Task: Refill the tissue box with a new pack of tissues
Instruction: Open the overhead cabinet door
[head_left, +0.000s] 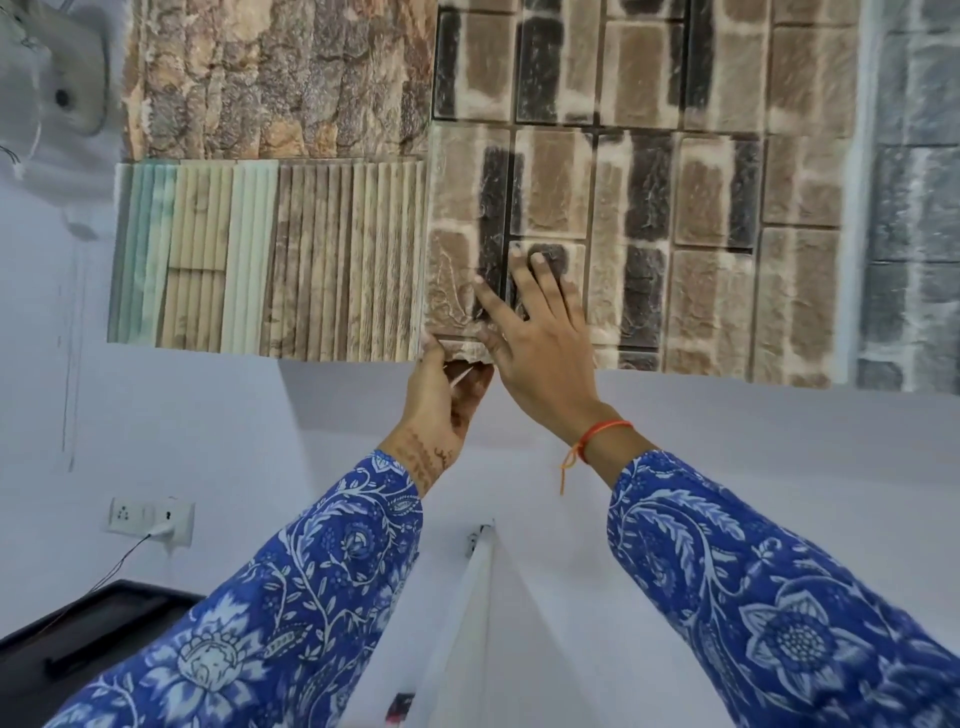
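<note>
At the lower edge of the stone-pattern wall panel (467, 291), the left hand (441, 395) pinches the peeling bottom corner while the right hand (540, 338) lies open and flat against it. No tissue box or tissue pack is in view, so refilling appears not yet begun. Bare wall (727, 441) below leaves free room for withdrawing both arms.

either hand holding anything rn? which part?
Left hand pinches the loose bottom corner of a stone-pattern wall panel. Right hand lies flat and open on the panel, gripping nothing. No tissue box in view.
</note>
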